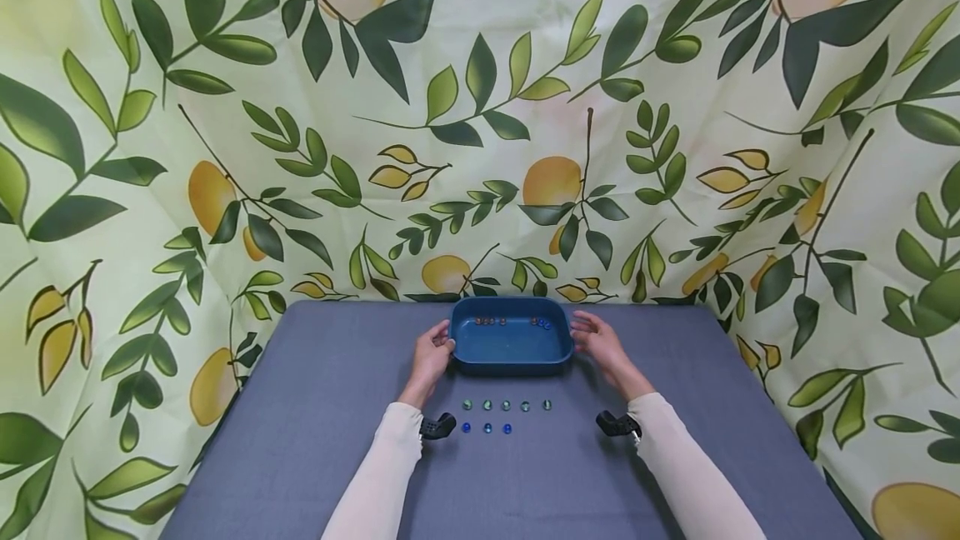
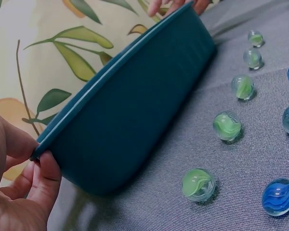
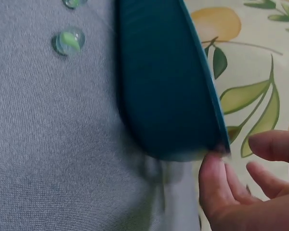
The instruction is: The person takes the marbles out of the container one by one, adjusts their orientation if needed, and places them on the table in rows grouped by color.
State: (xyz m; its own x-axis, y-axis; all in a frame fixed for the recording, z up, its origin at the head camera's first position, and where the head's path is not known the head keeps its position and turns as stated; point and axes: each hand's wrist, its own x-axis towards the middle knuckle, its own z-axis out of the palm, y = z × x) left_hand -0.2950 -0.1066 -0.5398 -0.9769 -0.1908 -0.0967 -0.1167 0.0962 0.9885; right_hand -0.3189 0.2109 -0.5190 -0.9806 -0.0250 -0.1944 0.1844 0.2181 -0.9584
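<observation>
A rectangular blue plastic tub (image 1: 510, 352) sits toward the back of the table. Inside it lie several orange marbles (image 1: 486, 321) and a few blue marbles (image 1: 542, 323) along the far side. My left hand (image 1: 431, 359) pinches the rim at the tub's left end; thumb and fingers close on the edge in the left wrist view. At the right end, my right hand (image 1: 603, 348) has its fingers spread, one fingertip right at the rim in the right wrist view. In front of the tub lies a row of several green-swirled marbles (image 1: 506, 405), with three blue marbles (image 1: 487, 428) nearer me.
The grey-blue cloth-covered table (image 1: 322, 432) extends on both sides of the tub. Close behind the tub hangs a fabric backdrop (image 1: 480, 215) printed with lemons and leaves. Black wrist cameras (image 1: 438, 426) are strapped at both white sleeves (image 1: 386, 469).
</observation>
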